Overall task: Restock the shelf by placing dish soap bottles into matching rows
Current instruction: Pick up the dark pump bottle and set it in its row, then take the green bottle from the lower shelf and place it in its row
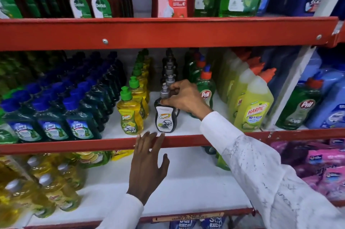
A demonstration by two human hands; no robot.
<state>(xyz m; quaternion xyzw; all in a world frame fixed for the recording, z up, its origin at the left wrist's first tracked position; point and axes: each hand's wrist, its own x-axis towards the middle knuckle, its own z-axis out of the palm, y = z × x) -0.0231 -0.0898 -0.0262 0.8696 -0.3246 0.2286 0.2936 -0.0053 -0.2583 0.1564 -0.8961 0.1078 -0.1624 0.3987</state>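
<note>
A black Super dish soap bottle (165,119) with a grey cap stands at the front of a row of matching black bottles (169,69) on the middle shelf (186,140). My right hand (183,97) grips this front bottle at its neck and shoulder. To its left runs a row of yellow Super bottles (130,112) with green caps. My left hand (147,165) hangs below, fingers spread, its fingertips touching the shelf's red front edge just under the black bottle. It holds nothing.
Blue-capped dark bottles (78,116) fill the left of the shelf. Green Pril bottles (205,90) and yellow Harpic bottles (252,109) stand to the right. White shelf floor shows between the black row and the Harpic. The lower shelf (186,182) has yellow bottles at left.
</note>
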